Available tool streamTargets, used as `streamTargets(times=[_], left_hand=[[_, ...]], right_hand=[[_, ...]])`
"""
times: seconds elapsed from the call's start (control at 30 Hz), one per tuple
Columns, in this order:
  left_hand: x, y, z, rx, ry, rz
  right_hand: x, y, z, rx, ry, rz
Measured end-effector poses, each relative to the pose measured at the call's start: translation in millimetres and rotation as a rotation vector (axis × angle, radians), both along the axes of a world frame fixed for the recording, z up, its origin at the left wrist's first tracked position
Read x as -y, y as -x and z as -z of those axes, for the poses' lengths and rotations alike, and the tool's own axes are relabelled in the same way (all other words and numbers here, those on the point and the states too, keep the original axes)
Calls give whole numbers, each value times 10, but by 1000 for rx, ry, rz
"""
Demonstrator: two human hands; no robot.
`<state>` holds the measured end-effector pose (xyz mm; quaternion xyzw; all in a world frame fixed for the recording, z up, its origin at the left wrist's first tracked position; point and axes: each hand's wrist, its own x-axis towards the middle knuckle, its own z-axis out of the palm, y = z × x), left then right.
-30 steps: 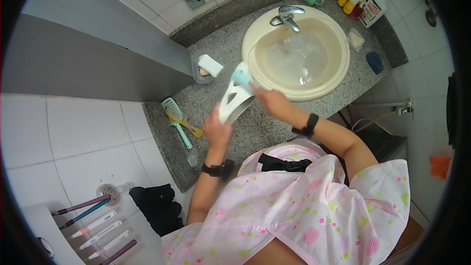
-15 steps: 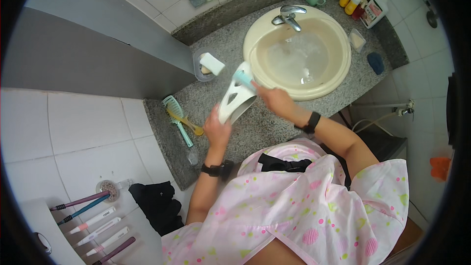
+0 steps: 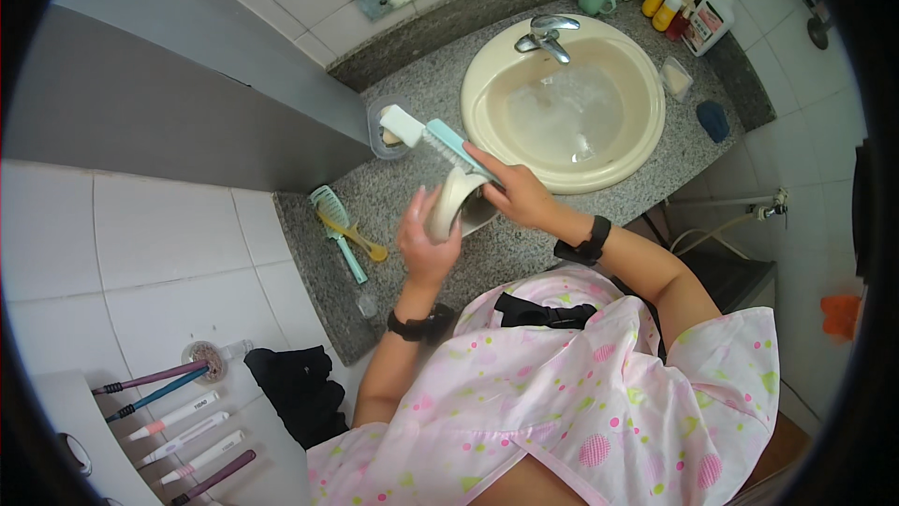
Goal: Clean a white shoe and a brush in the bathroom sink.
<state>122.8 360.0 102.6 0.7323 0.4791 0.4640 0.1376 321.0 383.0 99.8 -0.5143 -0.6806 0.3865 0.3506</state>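
A white shoe (image 3: 448, 205) with a dark inside is tilted above the stone counter, just left of the basin. My left hand (image 3: 426, 249) grips it from the left, its fingers partly raised along the side. In my right hand (image 3: 523, 195) is a light-blue scrub brush (image 3: 451, 139) with pale bristles pointing down and left. The brush's lower end lies close over the top of the shoe; whether the bristles touch it I cannot tell. The right fingertips are partly hidden behind the brush and shoe.
A cream basin (image 3: 473, 122) with cloudy water sits under a chrome tap (image 3: 548, 36). Beyond the shoe, a white soap bar (image 3: 402, 125) rests on a clear dish (image 3: 376, 136). A green hairbrush (image 3: 351, 258) and a yellow comb-like item (image 3: 377, 251) lie at left; bottles (image 3: 709, 24) stand far right.
The shoe has turned, so its rounded end now faces up. My right hand has lifted the brush off the shoe's upper and tilted it. The left hand has moved slightly right.
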Motion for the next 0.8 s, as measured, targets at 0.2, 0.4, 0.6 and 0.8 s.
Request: streamTargets(times=[0.2,0.4,0.6,0.8], left_hand=[[43,14,232,101,265,-72],[50,55,194,48,280,-161],[-23,-48,71,1,244,-132],[-58,-77,44,50,273,-175]], right_hand=[[-7,-73,8,-83,-104,-8],[354,-167,-401,149,-275,-157],[283,-185,-385,-4,-91,48],[292,-138,-465,-15,-68,5]])
